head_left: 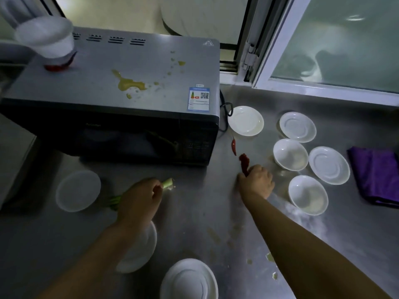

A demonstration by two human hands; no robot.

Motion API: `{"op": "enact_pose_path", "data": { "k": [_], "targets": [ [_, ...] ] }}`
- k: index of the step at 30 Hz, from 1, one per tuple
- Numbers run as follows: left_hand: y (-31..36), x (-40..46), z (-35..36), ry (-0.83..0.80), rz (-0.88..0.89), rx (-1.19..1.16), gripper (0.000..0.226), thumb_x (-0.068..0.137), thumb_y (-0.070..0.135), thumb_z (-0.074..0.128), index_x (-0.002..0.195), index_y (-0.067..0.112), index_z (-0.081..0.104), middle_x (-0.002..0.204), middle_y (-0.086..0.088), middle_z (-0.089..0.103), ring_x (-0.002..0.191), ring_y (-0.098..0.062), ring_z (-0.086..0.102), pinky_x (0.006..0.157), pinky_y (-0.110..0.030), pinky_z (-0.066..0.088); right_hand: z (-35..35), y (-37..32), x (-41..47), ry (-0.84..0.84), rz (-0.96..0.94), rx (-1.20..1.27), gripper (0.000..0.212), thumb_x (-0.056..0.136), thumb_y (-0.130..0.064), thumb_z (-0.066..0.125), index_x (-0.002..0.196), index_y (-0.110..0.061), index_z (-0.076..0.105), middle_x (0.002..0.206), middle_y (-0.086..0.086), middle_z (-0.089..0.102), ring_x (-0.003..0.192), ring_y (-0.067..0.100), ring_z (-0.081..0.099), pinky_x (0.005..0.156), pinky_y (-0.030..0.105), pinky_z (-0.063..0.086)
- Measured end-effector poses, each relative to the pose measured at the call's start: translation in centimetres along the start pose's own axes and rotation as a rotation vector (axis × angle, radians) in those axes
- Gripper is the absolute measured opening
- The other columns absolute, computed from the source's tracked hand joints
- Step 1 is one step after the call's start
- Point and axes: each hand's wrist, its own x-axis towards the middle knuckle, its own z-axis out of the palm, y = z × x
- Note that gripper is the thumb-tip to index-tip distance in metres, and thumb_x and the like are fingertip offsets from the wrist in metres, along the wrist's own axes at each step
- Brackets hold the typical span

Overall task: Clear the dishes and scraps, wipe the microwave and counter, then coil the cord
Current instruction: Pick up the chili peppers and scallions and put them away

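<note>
Fingers of the right hand point(255, 182) curl round the lower end of a dark red chili point(244, 161), which sticks up out of the fist toward 11 o'clock. The left hand point(140, 197) grips a scallion point(168, 182), fingers closed round its middle: the pale root end pokes out toward 2 o'clock, the green tops point(114, 202) trail out at 8 o'clock. Both hands sit low over the steel counter point(194, 212), in front of the microwave point(112, 100).

A second, smaller chili point(233, 145) lies on the counter at 11 o'clock from the right hand, just beside the held one's tip. Beyond it, at 12 o'clock, stands a white plate point(246, 120), with the black cord point(225, 111) looping between it and the microwave's right side. At 2 to 4 o'clock from the right hand, five white dishes cluster: two bowls point(290, 154) point(308, 195) and three saucers point(298, 126) point(329, 165); the nearer bowl is close to the right wrist. A folded purple cloth point(376, 175) lies at 3 o'clock, at the frame's edge.

Yellow spill point(129, 84) streaks the microwave's top, where a white cup point(48, 43) stands at the back left. A clear lid point(78, 190) lies at 9 o'clock from the left hand. Two more white dishes point(140, 253) point(189, 279) sit at 6 o'clock, one partly under the left forearm. Pale scraps point(269, 257) dot the counter near the right forearm.
</note>
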Motion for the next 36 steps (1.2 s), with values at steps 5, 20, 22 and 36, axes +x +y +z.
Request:
{"op": "enact_pose_path", "data": {
  "k": [5,20,22,36],
  "targets": [
    [2.1,0.4,1.6,-0.022,0.05,-0.019,0.007,0.086,0.022,0.057,0.081,0.023,0.062,0.081,-0.001,0.065,0.074,-0.022,0.061,0.059,-0.028,0.037,0.0,1.0,-0.4,-0.034,0.032,0.139,0.017,0.085,-0.029,0.059,0.084,-0.014,0.067,0.086,0.008,0.066,0.088,0.03,0.06,0.078,0.034,0.042],
    [9.2,0.8,4.7,-0.213,-0.202,-0.732,0.013,0.085,0.03,0.062,0.073,0.026,0.063,0.077,0.004,0.069,0.074,-0.009,0.063,0.065,-0.025,0.045,-0.1,-0.4,-9.6,0.023,-0.515,0.548,0.009,0.079,-0.019,0.073,0.087,-0.016,0.071,0.082,-0.004,0.066,0.076,0.014,0.057,0.069,0.028,0.046],
    [8.1,1.0,4.8,-0.164,-0.251,-0.735,0.02,0.084,0.032,0.061,0.066,0.026,0.061,0.065,0.003,0.064,0.064,-0.009,0.06,0.06,-0.027,0.043,0.1,-0.4,-8.7,-0.012,-0.564,0.517,0.012,0.082,-0.02,0.07,0.092,-0.014,0.071,0.087,0.001,0.068,0.08,0.012,0.057,0.07,0.023,0.045],
    [0.5,0.8,3.1,0.005,-0.345,-0.764,0.014,0.093,0.027,0.052,0.08,0.026,0.055,0.075,0.005,0.067,0.074,-0.012,0.066,0.066,-0.036,0.045,1.0,-5.3,6.6,-0.066,-0.185,0.101,0.026,0.087,-0.028,0.059,0.106,-0.011,0.064,0.106,0.01,0.061,0.1,0.029,0.057,0.082,0.039,0.051]
  ]
}}
